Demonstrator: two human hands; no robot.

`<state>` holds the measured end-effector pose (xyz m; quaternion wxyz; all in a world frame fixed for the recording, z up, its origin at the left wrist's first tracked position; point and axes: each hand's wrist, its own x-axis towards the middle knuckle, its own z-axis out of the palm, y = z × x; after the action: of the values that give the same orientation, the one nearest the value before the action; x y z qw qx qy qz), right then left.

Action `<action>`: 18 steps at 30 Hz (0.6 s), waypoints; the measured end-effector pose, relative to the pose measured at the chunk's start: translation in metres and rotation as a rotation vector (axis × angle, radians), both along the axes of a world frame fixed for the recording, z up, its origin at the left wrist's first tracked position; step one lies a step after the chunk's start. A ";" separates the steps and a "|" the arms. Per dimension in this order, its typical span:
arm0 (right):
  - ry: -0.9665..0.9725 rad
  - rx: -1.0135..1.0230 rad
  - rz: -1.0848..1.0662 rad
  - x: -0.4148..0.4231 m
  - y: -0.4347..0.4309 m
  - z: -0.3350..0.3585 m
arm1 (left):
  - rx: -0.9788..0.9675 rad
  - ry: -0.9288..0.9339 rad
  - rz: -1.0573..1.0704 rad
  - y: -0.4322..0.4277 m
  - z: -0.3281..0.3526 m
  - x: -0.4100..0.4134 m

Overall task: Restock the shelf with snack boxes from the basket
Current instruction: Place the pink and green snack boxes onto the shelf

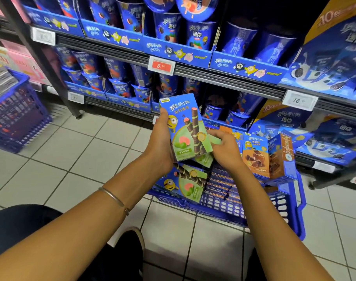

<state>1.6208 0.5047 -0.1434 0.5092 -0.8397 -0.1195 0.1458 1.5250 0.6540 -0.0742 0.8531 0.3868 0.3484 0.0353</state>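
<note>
Judging progress from the stock: mostly not done yet. Blue plastic mesh basket (292,209) sat on the white tiled floor (92,149) in front of the metal store shelf (223,78), and it was well loaded. It held a green box lying flat (185,183) at its near left, a flat stack of dark blue packs (221,179) in the middle, and orange-brown upright boxes (256,157) at its right side. No box of these kinds was clearly visible on the tiers in view. Those carried blue paper snack cups (169,27) and large blue cartons (325,63). Couldn't tell the target slot, since the bottom tier behind the basket was mostly hidden.

Grip status:
- **Left grip** (161,142) was clamped on the green-and-blue cardboard snack box (183,128), thumb along its left edge, palm under the lower corner. Box was upright, slightly tilted, held above the basket and clear of the shelf.
- **Right grip** (225,149) was just beside that box, fingers curled onto the pale-green edge of a second green box (205,160) partly hidden behind the first. Looked like a pinch; how firm, couldn't tell.

Remaining, my read: place the held box, then work through everything in the basket. Second blue basket (15,118) stood well apart at far left, contents unclear.
</note>
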 end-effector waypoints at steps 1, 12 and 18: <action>0.018 0.040 -0.069 0.000 -0.003 0.004 | -0.004 -0.001 0.003 0.001 0.000 -0.001; 0.192 0.625 -0.408 -0.017 -0.010 0.068 | 0.100 -0.040 -0.066 -0.004 0.007 -0.001; 0.010 0.306 -0.349 -0.042 0.021 0.056 | 0.087 -0.131 -0.069 -0.008 0.009 0.000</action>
<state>1.5785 0.5259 -0.0878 0.6486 -0.7601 0.0095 0.0398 1.5252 0.6460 -0.0649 0.8570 0.4323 0.2766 0.0462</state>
